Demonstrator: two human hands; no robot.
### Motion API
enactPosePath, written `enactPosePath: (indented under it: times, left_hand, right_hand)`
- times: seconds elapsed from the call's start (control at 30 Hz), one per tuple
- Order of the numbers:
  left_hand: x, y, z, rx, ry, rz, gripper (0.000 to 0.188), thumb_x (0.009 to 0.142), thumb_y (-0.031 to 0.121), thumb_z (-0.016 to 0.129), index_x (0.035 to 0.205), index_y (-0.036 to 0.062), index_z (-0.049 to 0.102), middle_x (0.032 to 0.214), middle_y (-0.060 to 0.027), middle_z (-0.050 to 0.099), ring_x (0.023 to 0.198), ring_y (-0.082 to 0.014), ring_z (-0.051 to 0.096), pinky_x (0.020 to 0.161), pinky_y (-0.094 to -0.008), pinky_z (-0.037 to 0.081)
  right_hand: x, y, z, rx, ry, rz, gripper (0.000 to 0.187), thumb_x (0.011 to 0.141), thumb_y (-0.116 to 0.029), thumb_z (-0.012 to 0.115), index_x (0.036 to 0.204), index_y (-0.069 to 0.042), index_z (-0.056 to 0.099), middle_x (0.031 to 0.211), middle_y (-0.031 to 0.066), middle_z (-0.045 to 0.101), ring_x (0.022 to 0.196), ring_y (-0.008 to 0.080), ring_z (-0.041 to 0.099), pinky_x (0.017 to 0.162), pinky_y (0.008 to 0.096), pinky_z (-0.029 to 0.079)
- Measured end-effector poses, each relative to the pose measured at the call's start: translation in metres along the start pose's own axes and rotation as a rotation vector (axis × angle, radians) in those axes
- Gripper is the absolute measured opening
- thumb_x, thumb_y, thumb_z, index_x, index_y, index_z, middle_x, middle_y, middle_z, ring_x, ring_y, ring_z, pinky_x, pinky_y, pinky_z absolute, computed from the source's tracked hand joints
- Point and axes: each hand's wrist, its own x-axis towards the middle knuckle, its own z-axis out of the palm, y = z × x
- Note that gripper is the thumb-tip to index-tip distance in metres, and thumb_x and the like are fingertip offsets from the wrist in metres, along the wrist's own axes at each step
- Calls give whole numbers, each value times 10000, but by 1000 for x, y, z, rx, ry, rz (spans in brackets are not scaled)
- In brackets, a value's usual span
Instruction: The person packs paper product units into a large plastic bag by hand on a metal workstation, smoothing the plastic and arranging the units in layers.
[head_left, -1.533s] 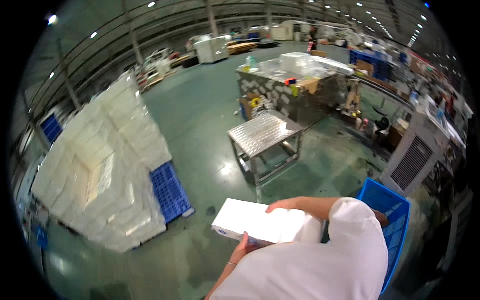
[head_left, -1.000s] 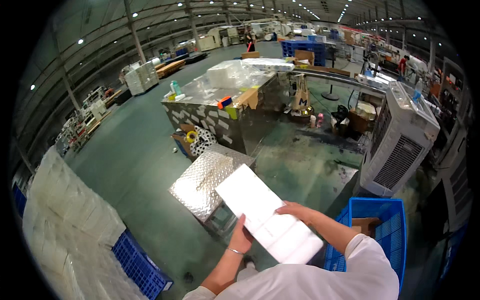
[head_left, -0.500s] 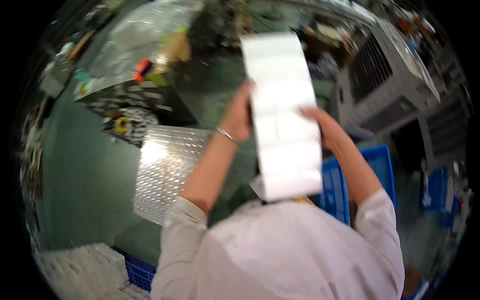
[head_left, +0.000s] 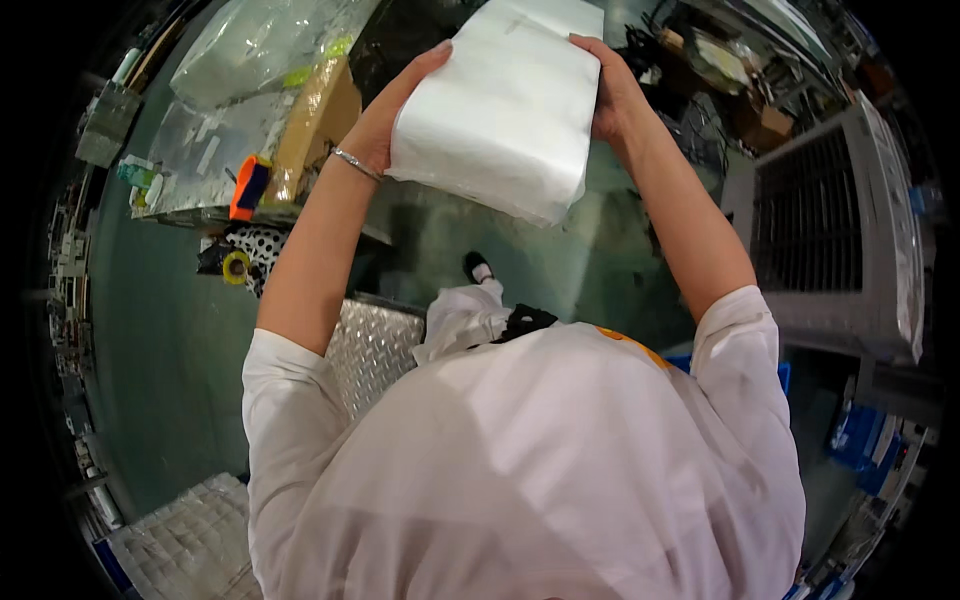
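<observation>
A white soft-looking block wrapped in thin film is held up ahead of my body at the top of the view. My left hand grips its left side, thumb on the upper face. On the opposite side my right hand is closed on it, with the thumb over the top edge. The fingers of both hands are mostly hidden behind the block. What is inside the wrapping cannot be made out.
A work table with clear plastic sheeting and an orange tape dispenser stands far left. A silvery patterned metal plate is by my left side. A grey louvred machine stands right, blue crates beyond. White packs lie lower left.
The white block has moved up and away from my body, and its broad face and near end now show. Both hands moved with it. My view has shifted, and the floor and my foot appear.
</observation>
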Motion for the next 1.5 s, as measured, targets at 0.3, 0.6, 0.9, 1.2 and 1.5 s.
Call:
enactPosePath:
  times: [0.3, 0.6, 0.9, 1.2, 1.5]
  left_hand:
    - [175, 46, -60, 56, -124, 172, 652, 737, 390, 625, 1205, 2, 390, 1094, -91, 494, 950, -166, 488, 816, -291, 407]
    - [343, 117, -278, 1046, 618, 253, 702, 628, 415, 665, 1137, -24, 464, 1156, -224, 454, 1065, -336, 442, 901, -372, 368]
    - [329, 121, -461, 1761, 1123, -666, 714, 702, 418, 609, 1255, 63, 333, 1330, -128, 280, 1250, -289, 224, 1024, -427, 188]
    - [380, 63, -555, 1310, 1366, -436, 663, 755, 405, 550, 1268, 67, 301, 1376, -99, 218, 1224, -294, 252, 986, -444, 219]
    - [374, 99, -572, 597, 1349, -80, 207, 791, 238, 548, 824, 43, 610, 631, -46, 542, 646, -164, 530, 608, -301, 421]
  right_hand:
    - [163, -84, -9, -72, -5, -155, 516, 743, -292, 580, 1157, -10, 455, 1106, 160, 535, 956, 275, 547, 853, 383, 440]
    - [284, -161, -28, 153, -17, -530, 565, 709, -307, 580, 1182, -45, 417, 1129, 106, 499, 1011, 259, 500, 823, 413, 461]
    - [475, -252, 16, 117, -274, -594, 523, 766, -299, 601, 1177, -37, 411, 1053, 86, 521, 944, 213, 504, 825, 383, 440]
    - [634, -228, 147, 173, -810, -172, 460, 775, -290, 526, 1144, -38, 416, 1021, 122, 498, 905, 250, 494, 757, 416, 426]
    - [764, -172, 203, -343, -783, -300, 544, 654, -210, 534, 1109, 64, 415, 1071, 204, 486, 950, 306, 514, 781, 410, 454]
